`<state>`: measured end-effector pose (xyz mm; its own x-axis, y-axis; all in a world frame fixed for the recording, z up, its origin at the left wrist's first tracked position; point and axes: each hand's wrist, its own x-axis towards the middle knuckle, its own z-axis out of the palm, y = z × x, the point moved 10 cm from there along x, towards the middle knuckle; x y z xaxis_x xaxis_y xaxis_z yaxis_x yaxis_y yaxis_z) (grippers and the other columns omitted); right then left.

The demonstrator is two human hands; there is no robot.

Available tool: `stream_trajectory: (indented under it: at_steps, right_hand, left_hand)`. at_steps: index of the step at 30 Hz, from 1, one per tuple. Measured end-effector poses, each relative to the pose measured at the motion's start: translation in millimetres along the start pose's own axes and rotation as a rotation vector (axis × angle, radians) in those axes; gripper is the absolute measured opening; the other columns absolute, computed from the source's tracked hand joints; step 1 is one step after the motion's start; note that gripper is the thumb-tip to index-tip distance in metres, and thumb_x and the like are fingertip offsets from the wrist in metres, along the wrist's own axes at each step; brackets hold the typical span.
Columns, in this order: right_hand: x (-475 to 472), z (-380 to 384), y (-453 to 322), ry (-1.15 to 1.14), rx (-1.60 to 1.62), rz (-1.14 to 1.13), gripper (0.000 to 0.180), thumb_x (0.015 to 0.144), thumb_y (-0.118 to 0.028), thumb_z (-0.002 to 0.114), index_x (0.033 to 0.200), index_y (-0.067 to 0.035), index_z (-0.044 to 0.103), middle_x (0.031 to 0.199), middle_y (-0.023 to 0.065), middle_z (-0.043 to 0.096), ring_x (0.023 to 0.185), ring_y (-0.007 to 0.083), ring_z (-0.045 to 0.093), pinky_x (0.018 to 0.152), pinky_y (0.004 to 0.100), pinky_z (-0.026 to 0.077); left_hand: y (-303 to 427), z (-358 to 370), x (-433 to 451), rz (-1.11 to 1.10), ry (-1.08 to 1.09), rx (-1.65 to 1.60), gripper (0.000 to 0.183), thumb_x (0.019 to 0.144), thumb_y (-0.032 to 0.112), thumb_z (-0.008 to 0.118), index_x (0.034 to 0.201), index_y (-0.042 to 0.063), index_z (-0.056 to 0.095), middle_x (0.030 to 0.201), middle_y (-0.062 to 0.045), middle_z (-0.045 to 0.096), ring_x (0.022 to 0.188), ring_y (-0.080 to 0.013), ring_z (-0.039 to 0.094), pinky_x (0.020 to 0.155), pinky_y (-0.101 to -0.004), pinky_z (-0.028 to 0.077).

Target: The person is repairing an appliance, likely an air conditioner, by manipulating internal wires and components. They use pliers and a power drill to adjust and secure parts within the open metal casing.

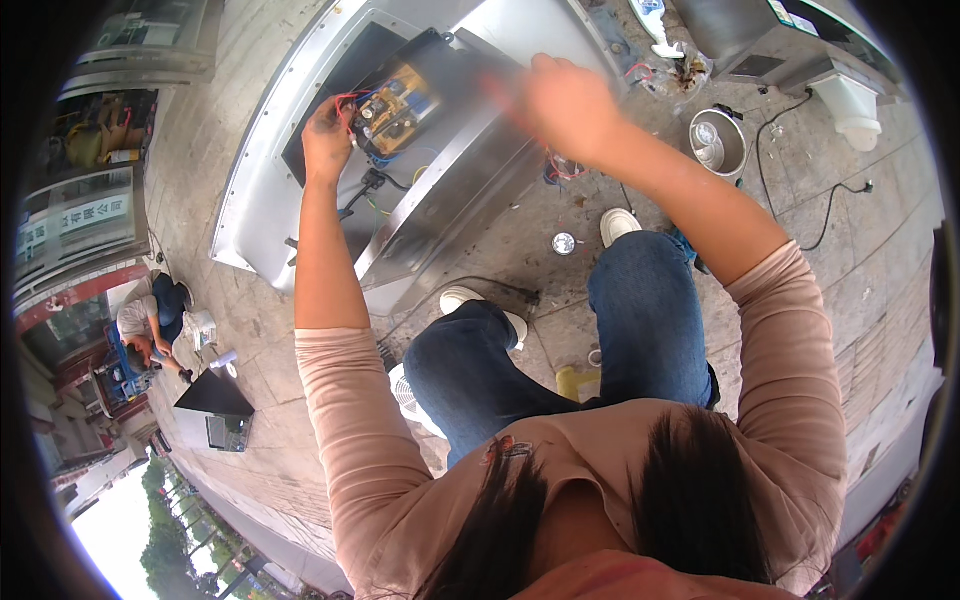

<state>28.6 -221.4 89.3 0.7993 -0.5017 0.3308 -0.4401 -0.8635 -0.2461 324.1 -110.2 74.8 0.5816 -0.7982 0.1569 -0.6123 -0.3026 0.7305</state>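
Observation:
My left hand (328, 136) pinches thin red wires (343, 99) at the near-left edge of an exposed circuit board (397, 109). A small white connector (354, 140) hangs below those fingers. The board sits in a dark housing on the underside of a metal appliance (255, 187). To the right, over the appliance's steel side panel (457, 180), my right hand (566, 105) is curled and motion-blurred. A red, blurred thing (496, 88) sticks out of its fingers towards the board; what it is cannot be made out.
A black plug connector (373, 178) and loose wires lie inside the appliance. On the paving are a round metal bowl (718, 142), a spray bottle (654, 26), a black power cord (832, 191) and a small round tin (563, 244). Another person (154, 315) crouches far left.

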Motion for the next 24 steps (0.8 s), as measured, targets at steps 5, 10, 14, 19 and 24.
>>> stream_trajectory:
  at_steps: [5, 10, 14, 19, 24]
  right_hand:
    - [6, -8, -9, 0.027, 0.255, 0.066, 0.016, 0.081, -0.017, 0.063, 0.089, -0.002, 0.062, 0.085, 0.0150, 0.067, 0.078, 0.0292, 0.066, 0.069, 0.0370, 0.054]
    - [-34, 32, 5, -0.546, 1.366, 0.488, 0.024, 0.092, -0.025, 0.063, 0.092, -0.001, 0.062, 0.083, 0.0068, 0.067, 0.074, 0.0161, 0.065, 0.069, 0.0345, 0.053]
    - [-101, 17, 35, -0.718, 1.142, 0.585, 0.021, 0.091, -0.020, 0.066, 0.095, 0.000, 0.063, 0.084, 0.0028, 0.066, 0.081, 0.0113, 0.063, 0.080, 0.0293, 0.051]
    - [-169, -17, 103, -0.665, 1.086, 0.583, 0.013, 0.086, -0.004, 0.065, 0.097, 0.002, 0.060, 0.088, 0.0040, 0.064, 0.083, 0.0137, 0.062, 0.080, 0.0292, 0.050]
    - [-223, -68, 163, -0.597, 0.903, 0.695, 0.014, 0.085, 0.004, 0.061, 0.098, 0.002, 0.060, 0.089, 0.0036, 0.062, 0.081, 0.0140, 0.060, 0.077, 0.0274, 0.050]
  left_hand:
    - [-3, -1, 4, 0.004, 0.004, 0.117, 0.022, 0.094, 0.018, 0.062, 0.111, 0.006, 0.068, 0.085, -0.010, 0.069, 0.074, -0.0162, 0.062, 0.072, -0.0291, 0.049]
    - [-14, 1, 11, 0.037, 0.012, 0.133, 0.025, 0.094, 0.022, 0.061, 0.112, 0.007, 0.068, 0.089, -0.012, 0.070, 0.078, -0.0224, 0.065, 0.075, -0.0326, 0.050]
    - [-26, 1, 15, 0.037, 0.010, 0.118, 0.027, 0.094, 0.026, 0.061, 0.114, 0.009, 0.068, 0.097, -0.014, 0.071, 0.090, -0.0243, 0.067, 0.082, -0.0341, 0.051]
    - [-10, 2, 14, -0.007, -0.003, 0.223, 0.031, 0.094, 0.028, 0.059, 0.118, 0.009, 0.067, 0.096, -0.014, 0.071, 0.089, -0.0247, 0.067, 0.083, -0.0348, 0.050]
    - [-6, 9, 16, -0.014, -0.020, 0.241, 0.033, 0.092, 0.030, 0.059, 0.118, 0.012, 0.066, 0.104, -0.014, 0.070, 0.099, -0.0315, 0.064, 0.087, -0.0364, 0.048]
